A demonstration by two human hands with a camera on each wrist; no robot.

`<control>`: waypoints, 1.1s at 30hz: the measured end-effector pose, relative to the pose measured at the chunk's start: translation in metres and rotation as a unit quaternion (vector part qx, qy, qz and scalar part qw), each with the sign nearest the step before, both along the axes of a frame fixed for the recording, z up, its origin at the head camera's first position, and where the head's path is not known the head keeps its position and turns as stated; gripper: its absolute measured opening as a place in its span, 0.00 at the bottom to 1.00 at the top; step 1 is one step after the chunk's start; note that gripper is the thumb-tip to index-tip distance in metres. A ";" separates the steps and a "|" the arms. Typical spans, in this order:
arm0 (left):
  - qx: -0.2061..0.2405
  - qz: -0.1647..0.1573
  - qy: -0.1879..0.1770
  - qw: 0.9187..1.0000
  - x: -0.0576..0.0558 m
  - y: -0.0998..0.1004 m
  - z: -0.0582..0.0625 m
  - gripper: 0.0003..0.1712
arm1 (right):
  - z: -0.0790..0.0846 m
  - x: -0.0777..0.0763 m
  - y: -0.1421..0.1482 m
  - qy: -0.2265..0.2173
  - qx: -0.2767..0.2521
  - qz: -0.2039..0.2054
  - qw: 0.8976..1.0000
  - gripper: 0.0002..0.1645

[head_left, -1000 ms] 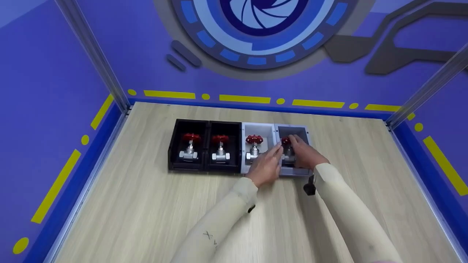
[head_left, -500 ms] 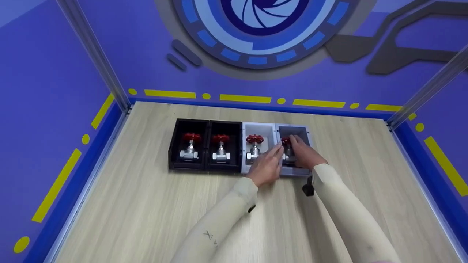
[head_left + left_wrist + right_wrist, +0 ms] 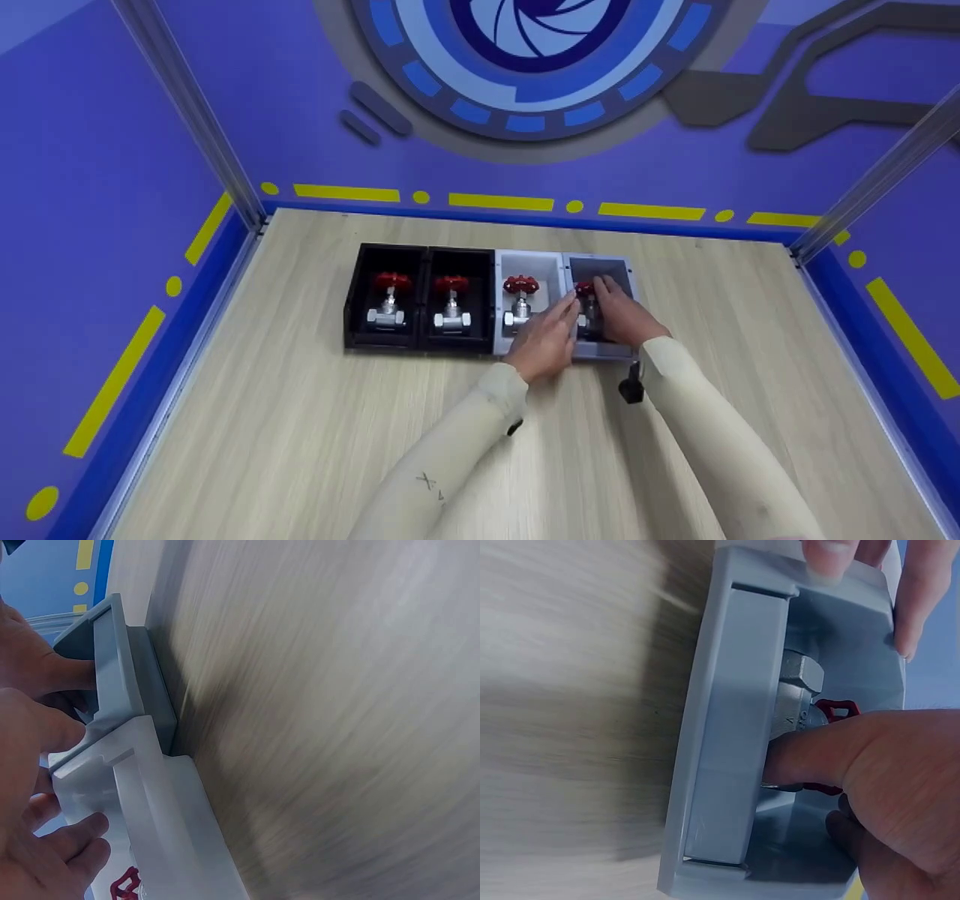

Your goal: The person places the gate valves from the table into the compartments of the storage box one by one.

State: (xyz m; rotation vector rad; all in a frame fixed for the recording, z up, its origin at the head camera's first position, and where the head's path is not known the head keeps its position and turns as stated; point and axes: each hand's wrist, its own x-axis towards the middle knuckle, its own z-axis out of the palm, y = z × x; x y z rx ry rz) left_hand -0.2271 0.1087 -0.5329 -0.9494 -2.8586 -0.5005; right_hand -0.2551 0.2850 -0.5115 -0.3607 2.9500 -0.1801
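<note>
In the head view my right hand (image 3: 628, 316) reaches into the grey bin (image 3: 600, 350) at the row's right end. It holds the gate valve (image 3: 789, 709) there; in the right wrist view the thumb lies across the metal body, and the curled fingers are partly hidden behind. A red handwheel (image 3: 840, 709) shows past the thumb. My left hand (image 3: 544, 345) straddles the touching walls of the grey and white bins, thumb on the grey side and fingers inside the white bin (image 3: 169, 817). Another red-wheeled valve (image 3: 521, 300) stands upright in the white bin.
Two black bins (image 3: 386, 341) continue the row leftward, each with an upright red-wheeled valve (image 3: 452, 304). The row sits on a wood-grain table (image 3: 300, 420). Blue panels (image 3: 450, 165) with metal corner posts (image 3: 199, 112) enclose the back and sides.
Both hands stay almost where they were, the left on the bin walls and the right on the valve in the grey bin. The head view shifts very slightly.
</note>
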 end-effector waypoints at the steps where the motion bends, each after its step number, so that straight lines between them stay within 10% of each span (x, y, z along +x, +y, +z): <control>1: 0.002 0.000 0.000 1.000 0.000 0.000 0.000 0.35 | 0.000 0.001 0.000 0.002 -0.001 0.001 1.000 0.44; 33: -0.038 -0.001 -0.003 0.999 0.000 0.001 0.005 0.36 | 0.008 0.013 0.002 0.007 -0.063 -0.009 0.998 0.42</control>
